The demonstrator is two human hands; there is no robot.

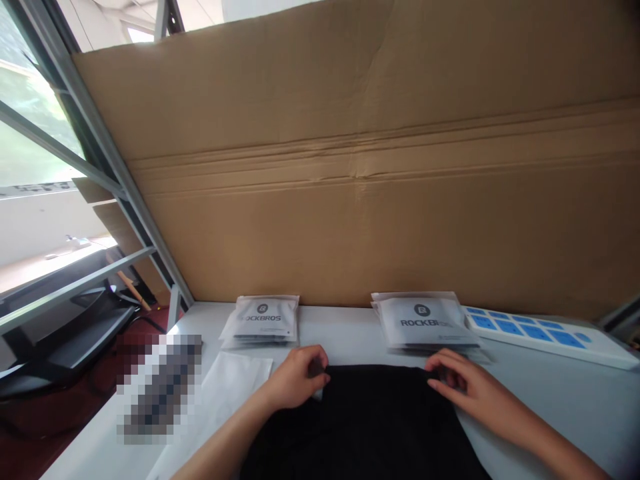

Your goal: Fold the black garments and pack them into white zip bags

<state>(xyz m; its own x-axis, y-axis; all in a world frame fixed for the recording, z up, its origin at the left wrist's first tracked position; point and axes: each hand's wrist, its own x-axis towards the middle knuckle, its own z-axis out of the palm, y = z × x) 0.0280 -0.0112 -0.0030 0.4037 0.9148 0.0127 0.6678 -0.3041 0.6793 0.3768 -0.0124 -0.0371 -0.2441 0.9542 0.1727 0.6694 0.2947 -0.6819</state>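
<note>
A black piece of cloth (375,427) spreads over the near middle of the table and runs off the bottom of the view. My left hand (299,379) pinches its far left corner between thumb and fingers. At the far right corner, my right hand (457,383) grips the cloth the same way, so the edge between them is nearly straight. Just beyond my hands lie two stacks of frosted bags printed ROCKBROS: a left stack (265,321) and a right stack (425,323). What kind of garment or cloth it is I cannot tell.
A flat white plastic bag (230,380) lies left of my left forearm, beside a blurred-out patch. A white panel with blue squares (530,330) is at the right. Behind the table (560,407) stands a tall cardboard sheet (350,220), with a grey metal frame (107,127) at left.
</note>
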